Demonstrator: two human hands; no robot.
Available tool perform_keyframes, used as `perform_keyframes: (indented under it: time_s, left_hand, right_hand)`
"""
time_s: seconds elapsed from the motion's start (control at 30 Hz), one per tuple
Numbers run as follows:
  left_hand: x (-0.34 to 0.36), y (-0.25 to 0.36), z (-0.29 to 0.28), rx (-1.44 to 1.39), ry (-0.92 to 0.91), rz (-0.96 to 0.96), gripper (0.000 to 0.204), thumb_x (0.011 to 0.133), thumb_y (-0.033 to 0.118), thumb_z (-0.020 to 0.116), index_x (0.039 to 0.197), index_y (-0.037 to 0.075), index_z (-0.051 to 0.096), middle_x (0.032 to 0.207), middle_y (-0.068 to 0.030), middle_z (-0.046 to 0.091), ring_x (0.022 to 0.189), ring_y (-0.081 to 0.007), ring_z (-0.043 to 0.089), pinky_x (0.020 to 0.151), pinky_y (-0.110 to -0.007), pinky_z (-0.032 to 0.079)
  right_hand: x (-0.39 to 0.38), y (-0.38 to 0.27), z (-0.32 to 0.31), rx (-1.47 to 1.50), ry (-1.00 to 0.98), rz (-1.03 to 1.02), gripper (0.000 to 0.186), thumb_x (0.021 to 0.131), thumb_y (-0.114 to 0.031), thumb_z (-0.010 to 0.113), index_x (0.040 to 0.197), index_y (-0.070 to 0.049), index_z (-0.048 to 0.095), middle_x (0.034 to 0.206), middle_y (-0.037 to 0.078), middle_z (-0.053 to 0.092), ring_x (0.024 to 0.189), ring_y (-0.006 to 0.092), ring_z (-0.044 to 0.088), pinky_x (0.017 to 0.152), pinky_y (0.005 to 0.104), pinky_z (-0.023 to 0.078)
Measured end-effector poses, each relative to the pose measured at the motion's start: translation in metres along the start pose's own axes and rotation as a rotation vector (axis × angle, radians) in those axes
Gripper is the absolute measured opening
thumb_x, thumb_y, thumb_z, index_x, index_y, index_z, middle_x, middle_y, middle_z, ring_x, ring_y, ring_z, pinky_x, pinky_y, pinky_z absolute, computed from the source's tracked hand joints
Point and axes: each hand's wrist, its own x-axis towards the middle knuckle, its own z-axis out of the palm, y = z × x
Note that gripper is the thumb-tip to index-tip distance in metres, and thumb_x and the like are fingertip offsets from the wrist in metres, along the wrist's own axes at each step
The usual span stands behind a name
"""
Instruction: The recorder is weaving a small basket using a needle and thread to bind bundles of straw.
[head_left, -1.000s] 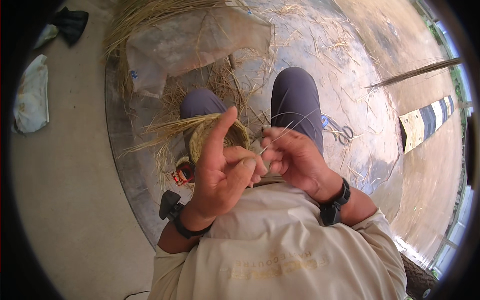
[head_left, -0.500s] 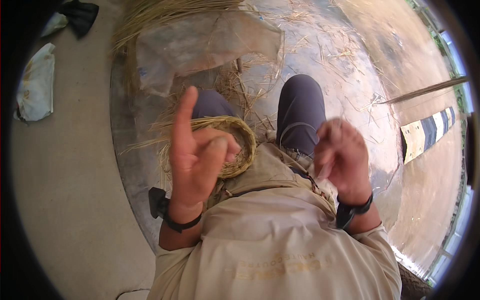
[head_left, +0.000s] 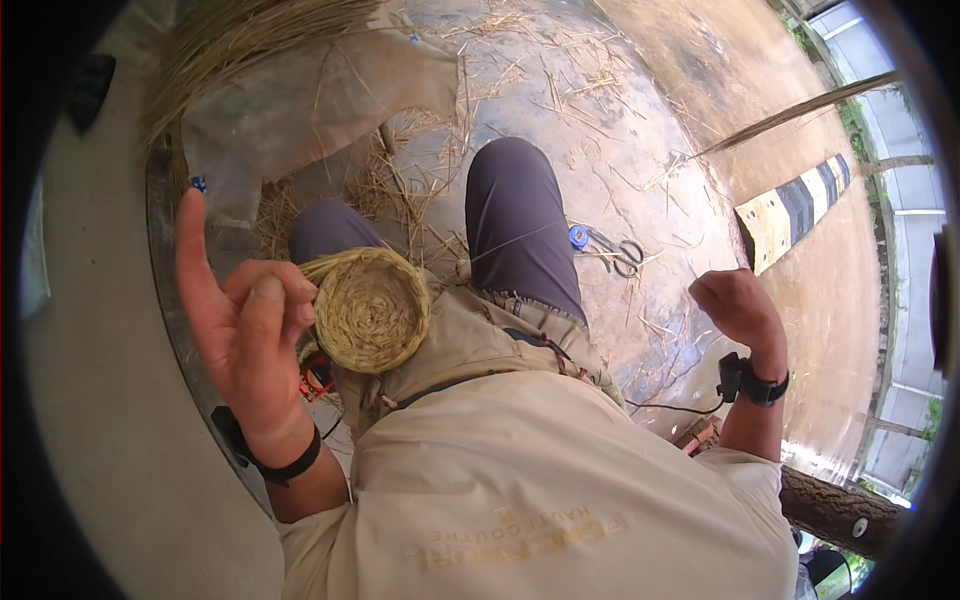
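A small round woven straw basket (head_left: 372,310) rests on my lap, its hollow facing up at me. Beside its left rim is my left hand (head_left: 250,320), index finger pointing straight out while the thumb and other fingers are curled together. Whatever those fingers pinch is hidden. Loose straw from the rim runs behind them. My right hand (head_left: 743,308) is off to the right, bent at the wrist with fingers closed; its grip is concealed. A thin strand (head_left: 515,233) crosses my right thigh, and I cannot tell where it ends.
Dark-handled scissors (head_left: 628,258) and a small blue round item (head_left: 578,237) lie right of my knee. Long straw (head_left: 250,45) and a clear plastic sheet (head_left: 330,105) are at the far left. A black-and-cream striped block (head_left: 795,212) lies to the right.
My view has shifted right. My left hand has moved left from over the basket to its rim. My right hand has swung away rightward. The basket now faces me more fully.
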Motion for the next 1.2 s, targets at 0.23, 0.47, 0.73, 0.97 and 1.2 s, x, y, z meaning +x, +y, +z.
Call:
perform_keyframes:
  time_s: [0.23, 0.47, 0.73, 0.97, 1.2]
  left_hand:
    - [-0.022, -0.01, 0.026, -0.214, -0.285, -0.159, 0.085, 0.096, -0.005, 0.05, 0.167, 0.006, 0.005, 0.084, -0.0079, 0.071, 0.068, -0.0083, 0.058, 0.07, -0.024, 0.052]
    - [-0.045, -0.017, 0.033, -0.228, -0.334, -0.254, 0.086, 0.1, -0.002, 0.052, 0.167, 0.007, -0.001, 0.089, -0.0105, 0.072, 0.07, -0.0084, 0.059, 0.07, -0.024, 0.051]
    - [-0.049, -0.026, 0.037, -0.177, -0.397, -0.191, 0.086, 0.101, -0.001, 0.054, 0.167, 0.006, -0.002, 0.091, -0.01, 0.072, 0.075, -0.0073, 0.062, 0.073, -0.023, 0.053]
    - [-0.049, -0.031, 0.04, -0.154, -0.381, -0.181, 0.085, 0.101, -0.002, 0.053, 0.167, 0.004, -0.001, 0.091, -0.0092, 0.072, 0.076, -0.007, 0.062, 0.073, -0.023, 0.053]
    - [-0.048, -0.033, 0.041, -0.147, -0.4, -0.189, 0.084, 0.101, -0.003, 0.052, 0.166, 0.004, 0.0, 0.09, -0.0088, 0.072, 0.076, -0.007, 0.062, 0.074, -0.023, 0.053]
  right_hand:
    - [0.019, -0.124, 0.027, 1.553, 0.324, -0.478, 0.041, 0.109, -0.027, 0.056, 0.124, 0.01, 0.064, 0.121, 0.025, 0.071, 0.101, 0.031, 0.074, 0.087, 0.0421, 0.062]
    - [0.045, -0.195, 0.069, 2.194, -0.115, -0.285, 0.034, 0.11, -0.019, 0.055, 0.136, 0.003, 0.06, 0.125, 0.022, 0.07, 0.109, 0.0315, 0.074, 0.088, 0.0419, 0.064]
    - [0.044, -0.2, 0.075, 2.258, -0.191, -0.227, 0.034, 0.11, -0.019, 0.055, 0.136, 0.002, 0.06, 0.125, 0.021, 0.071, 0.109, 0.0316, 0.074, 0.087, 0.0415, 0.065]
    - [0.046, -0.2, 0.077, 2.263, -0.219, -0.192, 0.033, 0.108, -0.017, 0.058, 0.135, 0.001, 0.061, 0.123, 0.02, 0.072, 0.108, 0.0317, 0.075, 0.086, 0.0408, 0.065]
    - [0.048, -0.202, 0.079, 2.26, -0.242, -0.21, 0.031, 0.108, -0.019, 0.059, 0.133, 0.0, 0.064, 0.123, 0.02, 0.072, 0.107, 0.0314, 0.075, 0.085, 0.0403, 0.065]
